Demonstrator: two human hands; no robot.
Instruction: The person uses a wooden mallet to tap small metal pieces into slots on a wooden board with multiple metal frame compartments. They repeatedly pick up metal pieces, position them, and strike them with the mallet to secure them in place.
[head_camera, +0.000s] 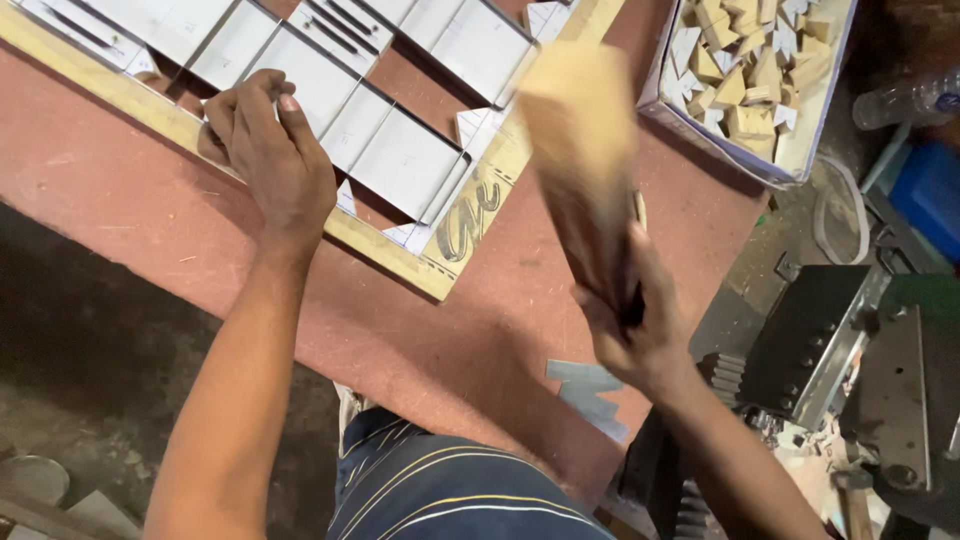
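a workshop: red bench (470, 340), wooden frame (400, 262) on it, box of wood offcuts (752, 70), metal machine (815, 345) alongside.

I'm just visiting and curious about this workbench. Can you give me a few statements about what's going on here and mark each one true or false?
1. The right hand grips a wooden block. True.
2. The left hand is lifted clear of the wooden frame. False: it rests on the frame's edge, by the metal strips.
3. The box at the top right is full of metal screws. False: it holds small wood pieces.
4. The frame lies on a reddish-brown table. True.
5. The wooden block looks blurred. True.
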